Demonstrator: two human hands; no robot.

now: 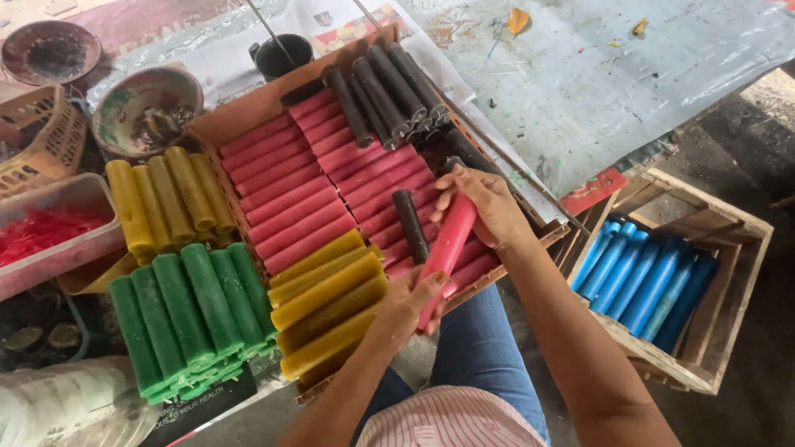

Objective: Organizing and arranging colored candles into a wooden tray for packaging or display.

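- A pale plastic sheet [580, 91] covers the table surface at the upper right, with scraps scattered over it.
- A shallow wooden tray [248, 112] lies tilted across the person's lap and holds rows of wax-like sticks: red sticks [286, 194] fill the middle, dark brown sticks [385, 91] lie at the far end, and mustard-yellow sticks [327, 302] are stacked at the near end.
- A wooden crate [729, 273] stands on the floor to the right, with blue sticks [646, 281] lying in it side by side.
- Green sticks [186, 319] are piled just left of the tray, with yellow sticks [161, 203] beyond them.
- A clear plastic tub [58, 248] at the left edge holds red pieces; past it sit 2 stained bowls [145, 108] and a woven basket [37, 136].
- A black cup [281, 54] stands near the tray's far corner.
- 1 red stick [447, 252] is held over the tray's near right part, above the red rows, slanting from upper right to lower left.
- The right hand [489, 207] grips the stick's upper end, fingers curled around it.
- The left hand [410, 306] clasps its lower end.
- 1 dark brown stick [411, 225] lies alone on the red rows, just left of the held stick.
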